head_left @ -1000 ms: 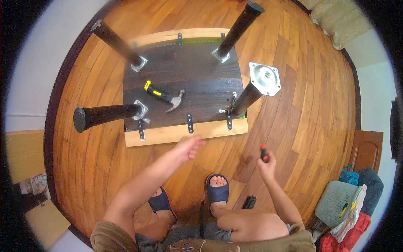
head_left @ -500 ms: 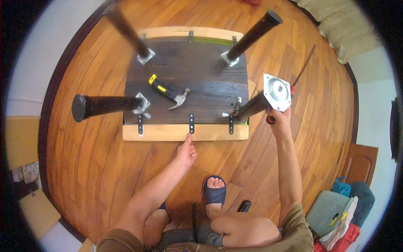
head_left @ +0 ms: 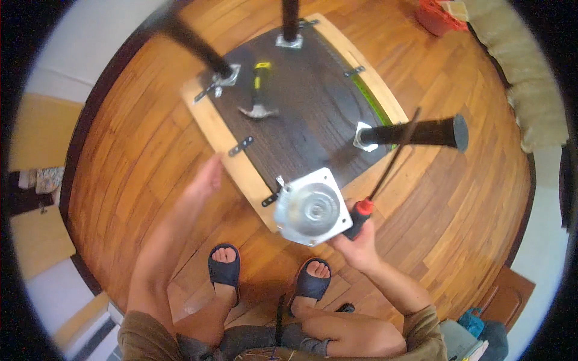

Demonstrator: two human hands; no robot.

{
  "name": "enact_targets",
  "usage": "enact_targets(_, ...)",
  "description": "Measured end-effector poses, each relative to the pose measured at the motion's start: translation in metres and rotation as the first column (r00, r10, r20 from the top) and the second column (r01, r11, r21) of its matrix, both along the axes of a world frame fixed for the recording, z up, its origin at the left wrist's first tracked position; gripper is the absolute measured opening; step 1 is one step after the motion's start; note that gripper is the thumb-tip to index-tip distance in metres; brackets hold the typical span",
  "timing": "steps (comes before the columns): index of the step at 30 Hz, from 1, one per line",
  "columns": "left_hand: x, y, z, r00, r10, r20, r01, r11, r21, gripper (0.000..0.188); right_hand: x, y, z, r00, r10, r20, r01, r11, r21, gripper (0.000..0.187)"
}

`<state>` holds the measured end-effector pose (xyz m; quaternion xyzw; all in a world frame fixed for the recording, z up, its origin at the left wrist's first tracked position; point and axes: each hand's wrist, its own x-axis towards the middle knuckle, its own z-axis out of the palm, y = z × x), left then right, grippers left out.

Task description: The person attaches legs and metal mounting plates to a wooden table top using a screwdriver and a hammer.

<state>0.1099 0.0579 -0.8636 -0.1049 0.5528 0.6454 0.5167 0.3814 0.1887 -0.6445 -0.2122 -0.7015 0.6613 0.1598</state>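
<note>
An upside-down table with a dark wooden underside (head_left: 295, 114) lies on the floor, tilted in view, with light wood strips along two sides. My right hand (head_left: 358, 246) is closed round a long screwdriver (head_left: 361, 215) with a red and black handle. Its thumb side meets the edge of a square silver mounting plate (head_left: 316, 207) that faces up; what lies behind the plate is hidden. My left hand (head_left: 208, 177), smeared by motion, is beside the near-left strip; contact is unclear. A claw hammer (head_left: 259, 90) with a yellow and black handle rests on the underside.
Three black legs stand up from silver plates: one far left (head_left: 198, 45), one far middle (head_left: 290, 21), one leaning right (head_left: 415, 133). Black perforated brackets (head_left: 241, 146) bridge the strips. My slippered feet (head_left: 224, 265) are close below. A red basket (head_left: 436, 17) sits far right.
The table has turned clockwise, carrying the hammer and legs round with it. My right hand and the silver plate have come nearer and leftward. My left hand has shifted left along the strip.
</note>
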Motion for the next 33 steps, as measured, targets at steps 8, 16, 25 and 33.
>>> enact_targets(8, 0.079, -0.07, 0.108, 0.446, -0.357, -0.821, 0.341, 0.916, -0.213, 0.047, -0.016, -0.072, -0.052, 0.994, 0.054, 0.099, -0.063, 0.994, 0.088, 0.063)
enact_targets(16, 0.114, -0.136, 0.155, 0.552, -0.189, -0.812, 0.119, 0.982, -0.147, 0.064, -0.066, -0.119, -0.028, 0.863, 0.419, 0.282, -0.424, 0.904, -0.044, 0.07)
enact_targets(25, 0.112, -0.152, 0.17, 0.389, -0.351, -0.852, 0.023, 0.928, -0.372, 0.044, 0.035, -0.061, -0.064, 0.707, 0.354, 0.612, -0.45, 0.893, 0.003, 0.036)
enact_targets(33, 0.114, -0.169, 0.172, 0.438, -0.355, -0.826, 0.043, 0.926, -0.375, 0.05, 0.144, 0.075, 0.002, 0.228, 0.522, 0.822, -0.572, 0.755, -0.321, 0.026)
